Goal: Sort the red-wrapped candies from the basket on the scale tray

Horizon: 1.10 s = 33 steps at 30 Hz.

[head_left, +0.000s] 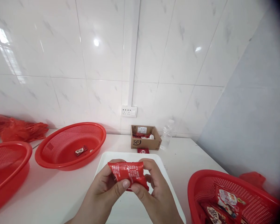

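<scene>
A small sealed red snack packet (129, 171) with white print is held up between both hands. My left hand (105, 188) is closed on its left side, the thumb pressing the lower front edge. My right hand (155, 189) grips the right side the same way, its thumb near the left one. Fingertips behind the packet are partly hidden. Beneath the hands lies a white tray (104, 160) on the table.
A red basket (99, 127) at the left holds a small packet (81, 151); another red basket (25, 149) is further left. A red basket (192, 186) with several packets stands at right. Behind are a cardboard box (146, 143), a clear bottle (167, 133) and red plastic bags (23, 129).
</scene>
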### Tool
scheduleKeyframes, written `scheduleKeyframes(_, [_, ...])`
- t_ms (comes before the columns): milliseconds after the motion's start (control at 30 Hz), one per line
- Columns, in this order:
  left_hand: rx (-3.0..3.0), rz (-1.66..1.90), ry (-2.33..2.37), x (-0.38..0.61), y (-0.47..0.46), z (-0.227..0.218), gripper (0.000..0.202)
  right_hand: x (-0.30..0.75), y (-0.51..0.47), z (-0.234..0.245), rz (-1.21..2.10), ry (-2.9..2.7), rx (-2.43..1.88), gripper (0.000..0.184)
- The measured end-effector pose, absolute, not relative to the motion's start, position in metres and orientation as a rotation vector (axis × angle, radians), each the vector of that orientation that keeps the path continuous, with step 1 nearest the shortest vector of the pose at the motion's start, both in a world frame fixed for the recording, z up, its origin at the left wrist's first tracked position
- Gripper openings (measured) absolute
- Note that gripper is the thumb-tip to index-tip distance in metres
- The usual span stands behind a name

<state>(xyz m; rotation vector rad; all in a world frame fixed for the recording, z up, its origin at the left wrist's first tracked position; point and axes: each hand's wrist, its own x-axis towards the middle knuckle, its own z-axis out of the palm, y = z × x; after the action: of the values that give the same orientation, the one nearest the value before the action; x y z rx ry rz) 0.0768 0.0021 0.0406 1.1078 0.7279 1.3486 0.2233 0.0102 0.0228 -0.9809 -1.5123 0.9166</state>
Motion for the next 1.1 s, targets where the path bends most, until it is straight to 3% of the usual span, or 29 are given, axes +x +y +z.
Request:
scheduleKeyframes(100, [1.131, 1.361, 0.780, 0.074, 0.001, 0.041, 0.016, 0.222, 0.010, 0.022, 1.016, -1.476, -0.967, 0.049])
scheduleKeyframes(233, [1.254, 1.340, 0.774, 0.070, 0.004, 0.040, 0.017, 0.221, 0.008, 0.026, 1.112, -1.514, -0.882, 0.039])
scheduleKeyframes(567, [1.391, 1.335, 0.852, 0.064, 0.009, 0.035, 0.018, 0.222, 0.010, 0.029, 1.086, -1.555, -0.941, 0.034])
scheduleKeyframes(900, [1.726, 1.605, 0.994, 0.056, 0.004, 0.036, 0.014, 0.226, 0.014, 0.019, 1.317, -1.353, -0.768, 0.046])
scheduleKeyframes(1100, [1.416, 1.596, 0.848, 0.055, -0.006, 0.026, 0.019, 0.227, 0.014, 0.024, 1.479, -1.262, -0.576, 0.054])
